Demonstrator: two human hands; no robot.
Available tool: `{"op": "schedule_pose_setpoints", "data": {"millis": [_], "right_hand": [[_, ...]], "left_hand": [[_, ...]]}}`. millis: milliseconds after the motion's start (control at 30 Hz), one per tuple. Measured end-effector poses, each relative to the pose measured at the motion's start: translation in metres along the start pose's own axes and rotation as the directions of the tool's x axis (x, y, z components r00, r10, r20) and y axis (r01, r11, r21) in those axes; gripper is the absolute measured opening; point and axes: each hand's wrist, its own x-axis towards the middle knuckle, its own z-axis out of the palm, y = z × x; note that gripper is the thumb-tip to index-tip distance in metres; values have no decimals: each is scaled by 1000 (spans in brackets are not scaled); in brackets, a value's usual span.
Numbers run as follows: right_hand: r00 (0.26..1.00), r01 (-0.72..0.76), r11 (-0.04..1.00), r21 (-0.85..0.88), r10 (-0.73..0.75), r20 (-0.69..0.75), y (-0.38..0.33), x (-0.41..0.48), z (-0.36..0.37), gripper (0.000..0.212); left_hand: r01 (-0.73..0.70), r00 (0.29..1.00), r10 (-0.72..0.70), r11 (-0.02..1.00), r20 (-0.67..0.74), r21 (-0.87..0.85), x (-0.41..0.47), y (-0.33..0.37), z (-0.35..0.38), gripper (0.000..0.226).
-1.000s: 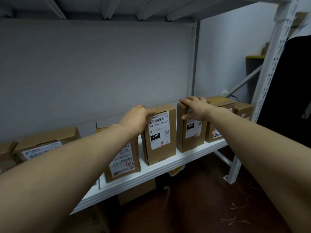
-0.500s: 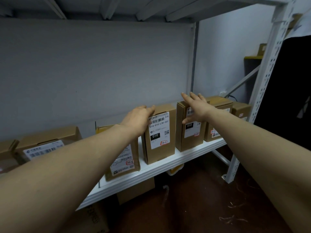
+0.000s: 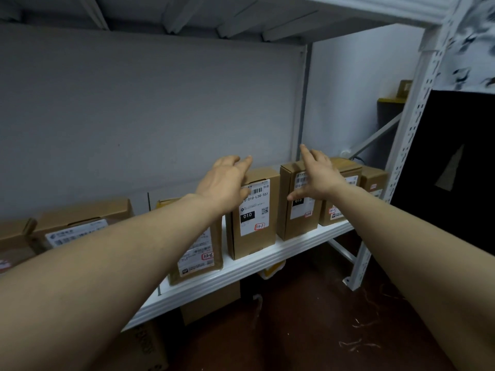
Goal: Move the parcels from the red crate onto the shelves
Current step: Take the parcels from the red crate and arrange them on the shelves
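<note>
Left hand (image 3: 227,180) and right hand (image 3: 318,175), fingers spread, nothing held, poised over upright brown cardboard parcels (image 3: 254,242) on the white metal shelf (image 3: 241,273); parcels should be squared, labels faced outward.

Plain grey wall (image 3: 134,116) stood behind left hand (image 3: 225,183), dimly lit. Paler white wall (image 3: 348,97) lay beyond right hand (image 3: 318,175). Ribbed underside of upper shelf (image 3: 214,17) ran above both hands. White perforated post (image 3: 415,124) rose right of right hand, and slanted brace (image 3: 377,135) met it. Dark reddish-brown floor (image 3: 321,317) spread below right hand, strewn with thin scraps (image 3: 359,344). Black panel (image 3: 455,124) stood farther right, past post.
</note>
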Motion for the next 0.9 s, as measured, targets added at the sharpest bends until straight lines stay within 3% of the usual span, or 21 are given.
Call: {"op": "schedule_pose_setpoints", "data": {"millis": [133, 267, 400, 500, 700, 900], "right_hand": [[996, -67, 998, 15, 67, -55, -8, -14, 1, 126], [973, -204, 962, 180, 220, -72, -14, -38, 14, 132], [925, -351, 861, 368, 379, -6, -26, -70, 48, 141], [882, -442, 756, 482, 464, 81, -52, -100, 80, 141], [875, -482, 702, 524, 408, 260, -125, -153, 147, 147], [910, -411, 724, 554, 293, 292, -212, -186, 185, 147]], "left_hand": [[-74, 997, 74, 997, -31, 22, -5, 3, -6, 65], [-167, 982, 164, 985, -97, -30, -26, 4, -8, 61], [-210, 976, 206, 976, -74, -48, -65, -2, 2, 58], [-158, 986, 152, 982, -70, -102, -99, -19, 16, 51], [-45, 999, 42, 987, -23, -157, -176, -70, 32, 45], [84, 996, -86, 990, -19, -111, -248, -131, 23, 57]]}}
